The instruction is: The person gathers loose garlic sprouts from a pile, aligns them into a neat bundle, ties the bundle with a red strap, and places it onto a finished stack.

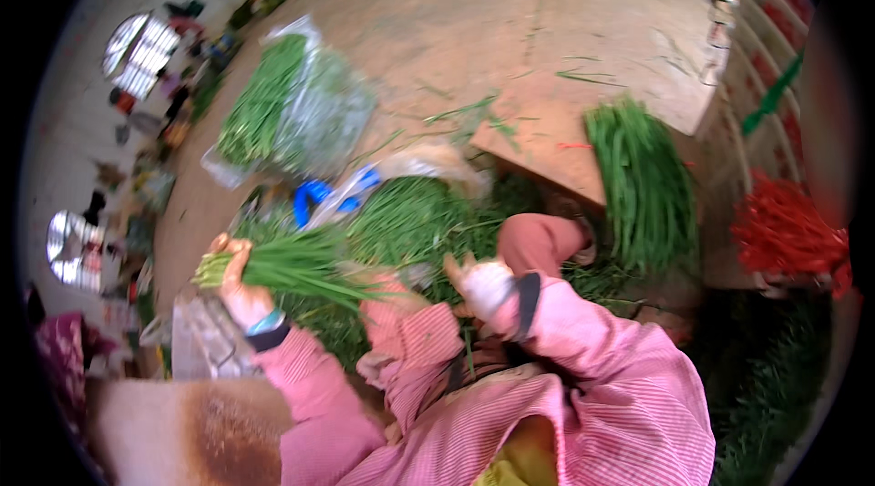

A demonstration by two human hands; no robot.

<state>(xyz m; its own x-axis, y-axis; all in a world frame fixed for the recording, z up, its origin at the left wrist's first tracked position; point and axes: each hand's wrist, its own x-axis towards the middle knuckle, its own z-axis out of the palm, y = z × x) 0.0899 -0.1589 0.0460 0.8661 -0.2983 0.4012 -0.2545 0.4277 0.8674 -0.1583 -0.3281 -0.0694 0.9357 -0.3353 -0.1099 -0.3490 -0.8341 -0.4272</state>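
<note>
My left hand [239,278] is closed around a bunch of garlic chives [305,265], near the pale cut ends. The green leaves point right, toward my lap. My right hand [472,280] is slightly blurred, its fingers apart and nothing seen in them. It hovers at the right part of a heap of loose chives [410,217] lying on clear plastic in front of me. To the right, a thick bundle of chives [643,185] lies over the edge of a wooden board [542,135], with a red tie at its side.
A clear plastic bag [333,108] packed with chives lies ahead on the left. Blue handles [314,201] stick out beside the heap. Red ties [788,226] hang at the right, by a slatted rack [766,67]. Stray leaves are scattered on the floor [437,21].
</note>
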